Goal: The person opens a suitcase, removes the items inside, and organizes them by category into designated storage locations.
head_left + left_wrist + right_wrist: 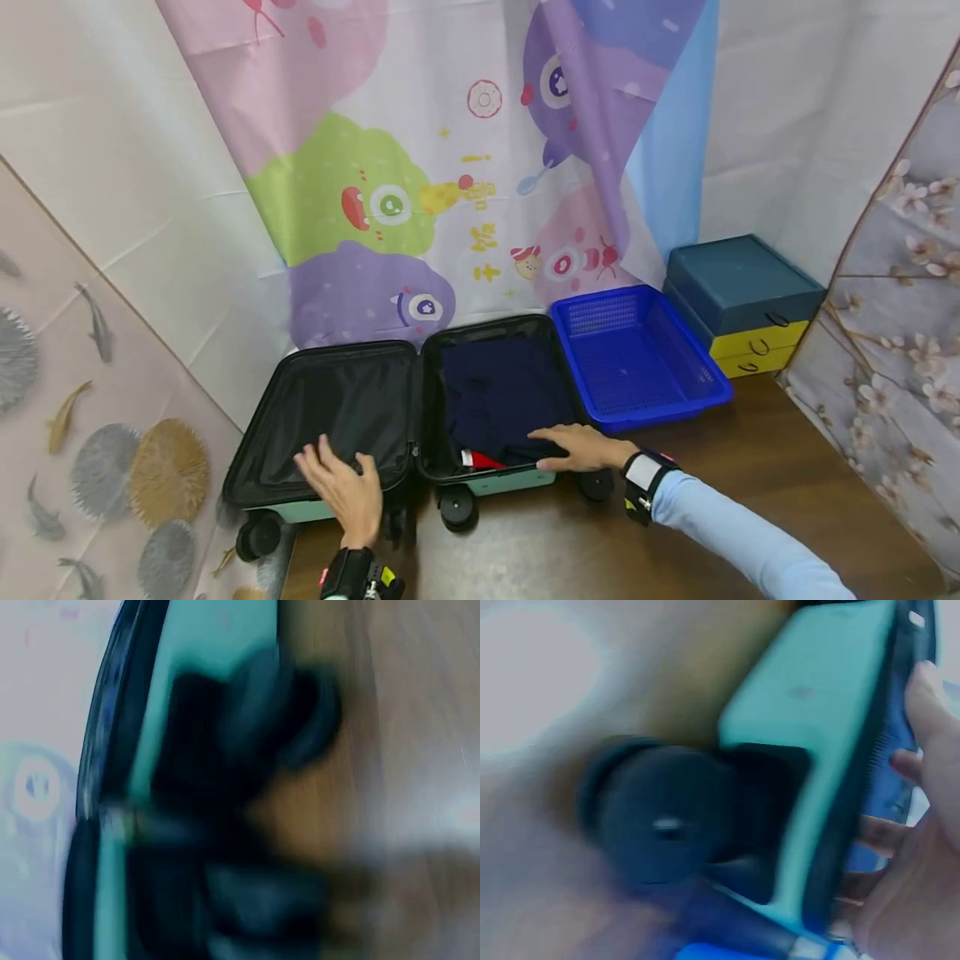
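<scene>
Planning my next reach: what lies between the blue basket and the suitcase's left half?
In the head view: the suitcase's right half, with dark blue cloth and a red-and-white item inside, and the right hand over its near right corner.

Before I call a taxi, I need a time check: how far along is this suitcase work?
Done, it seems: dark cloth and a red item lie in the right half of the suitcase. In hand: the right hand is at that half's front edge, the left hand at the other half's; neither visibly holds anything. Left, probably: closing the suitcase, which lies open.
</scene>
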`<action>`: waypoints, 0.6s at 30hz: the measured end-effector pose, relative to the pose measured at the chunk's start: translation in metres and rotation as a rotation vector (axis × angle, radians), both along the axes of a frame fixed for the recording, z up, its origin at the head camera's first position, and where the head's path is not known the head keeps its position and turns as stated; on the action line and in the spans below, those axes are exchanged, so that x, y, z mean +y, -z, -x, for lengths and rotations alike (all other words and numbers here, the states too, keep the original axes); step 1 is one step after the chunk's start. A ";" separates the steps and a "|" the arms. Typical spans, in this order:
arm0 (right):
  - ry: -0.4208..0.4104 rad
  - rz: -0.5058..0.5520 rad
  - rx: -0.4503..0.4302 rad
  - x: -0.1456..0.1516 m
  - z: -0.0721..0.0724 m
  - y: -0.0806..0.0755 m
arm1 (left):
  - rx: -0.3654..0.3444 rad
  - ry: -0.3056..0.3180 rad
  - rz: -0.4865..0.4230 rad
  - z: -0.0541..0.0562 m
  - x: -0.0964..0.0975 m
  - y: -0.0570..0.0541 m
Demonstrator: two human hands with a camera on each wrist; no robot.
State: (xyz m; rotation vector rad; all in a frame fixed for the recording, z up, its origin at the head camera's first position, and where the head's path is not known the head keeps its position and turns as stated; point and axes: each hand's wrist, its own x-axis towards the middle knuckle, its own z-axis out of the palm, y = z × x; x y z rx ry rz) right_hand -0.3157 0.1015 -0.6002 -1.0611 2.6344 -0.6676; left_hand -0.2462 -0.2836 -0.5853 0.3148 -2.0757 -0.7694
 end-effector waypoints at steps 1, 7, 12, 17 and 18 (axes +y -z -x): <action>0.024 0.031 -0.027 -0.002 0.005 -0.005 | 0.060 0.054 0.058 0.006 0.013 -0.002; 0.300 0.012 -0.150 -0.027 0.024 -0.032 | -0.110 0.304 0.083 0.041 0.092 -0.006; 0.475 -0.048 -0.263 -0.045 0.028 -0.029 | -0.517 0.293 -0.123 0.063 0.131 0.005; 0.632 0.025 -0.183 -0.047 0.031 -0.014 | -0.686 0.336 -0.172 0.078 0.141 0.026; 0.644 0.052 -0.168 -0.047 0.033 -0.012 | -0.693 0.339 -0.164 0.080 0.141 0.029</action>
